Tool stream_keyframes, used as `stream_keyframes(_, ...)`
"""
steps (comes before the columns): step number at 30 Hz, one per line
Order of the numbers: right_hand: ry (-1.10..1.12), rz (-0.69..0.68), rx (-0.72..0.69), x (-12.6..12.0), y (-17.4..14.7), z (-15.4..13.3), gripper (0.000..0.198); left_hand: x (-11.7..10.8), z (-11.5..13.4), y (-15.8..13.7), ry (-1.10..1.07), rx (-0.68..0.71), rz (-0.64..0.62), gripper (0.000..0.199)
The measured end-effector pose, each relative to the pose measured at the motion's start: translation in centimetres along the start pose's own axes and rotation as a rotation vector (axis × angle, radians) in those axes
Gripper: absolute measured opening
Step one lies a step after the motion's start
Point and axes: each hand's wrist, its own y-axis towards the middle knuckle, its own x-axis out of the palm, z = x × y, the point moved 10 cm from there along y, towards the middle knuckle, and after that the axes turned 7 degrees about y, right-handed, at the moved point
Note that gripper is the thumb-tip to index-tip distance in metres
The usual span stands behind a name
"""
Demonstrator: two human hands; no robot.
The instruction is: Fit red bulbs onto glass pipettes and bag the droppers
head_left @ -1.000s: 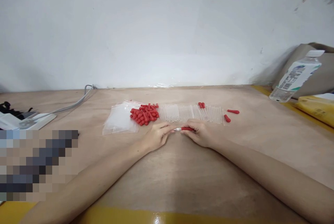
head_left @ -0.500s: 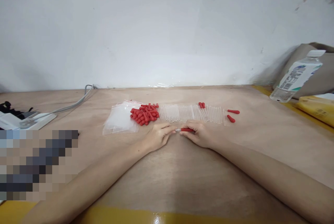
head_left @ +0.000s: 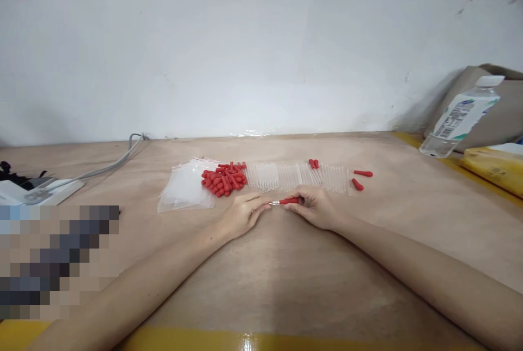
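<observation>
My left hand [head_left: 246, 212] pinches the end of a clear glass dropper tube [head_left: 275, 203], most of which its fingers hide. On the tube's other end sits a red rubber bulb [head_left: 289, 201], gripped between the thumb and fingers of my right hand [head_left: 314, 206]. Tube and bulb lie in one line, level, just above the table. Behind my hands runs a row of clear dropper tubes [head_left: 288, 176], two of them topped with red bulbs [head_left: 313, 163]. A heap of red rubber bulbs [head_left: 223, 179] lies at the row's left end.
Clear zip bags [head_left: 183, 185] lie left of the heap. Two loose red bulbs [head_left: 363, 173] rest at the right. Farther right stand a water bottle [head_left: 460, 116] and a yellow package [head_left: 494, 168]. A grey cable [head_left: 110, 167] and white device [head_left: 61, 193] are at the left.
The view has shifted slightly. My right hand's fingers have loosened a little along the red bulb; both hands still hold the same dropper pieces end to end.
</observation>
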Motion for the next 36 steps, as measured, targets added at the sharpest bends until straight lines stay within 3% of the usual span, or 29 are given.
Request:
stream_keyframes(14,-0.006,-0.053,-0.018,0.8,0.3,0.0,0.017,0.3,0.1,0.0,-0.005,0.012,-0.021,0.021)
stream_keyframes(23,-0.004,-0.021,0.004,0.1,0.4,0.2,0.015,0.4,-0.5,0.0,-0.014,-0.04,-0.037,0.023)
stream_keyframes(29,0.202,0.012,0.073,-0.2,0.4,0.9,0.016,0.4,-0.7,0.0,-0.05,-0.071,-0.03,0.021)
stream_keyframes(33,0.396,0.107,0.172,-2.0,1.1,2.2,0.027,0.4,-1.1,-0.1,-0.066,-0.133,-0.066,0.031)
stream_keyframes(36,0.384,0.209,0.252,-5.2,2.0,3.4,0.038,0.4,-1.5,-0.2,-0.08,-0.188,-0.078,0.034)
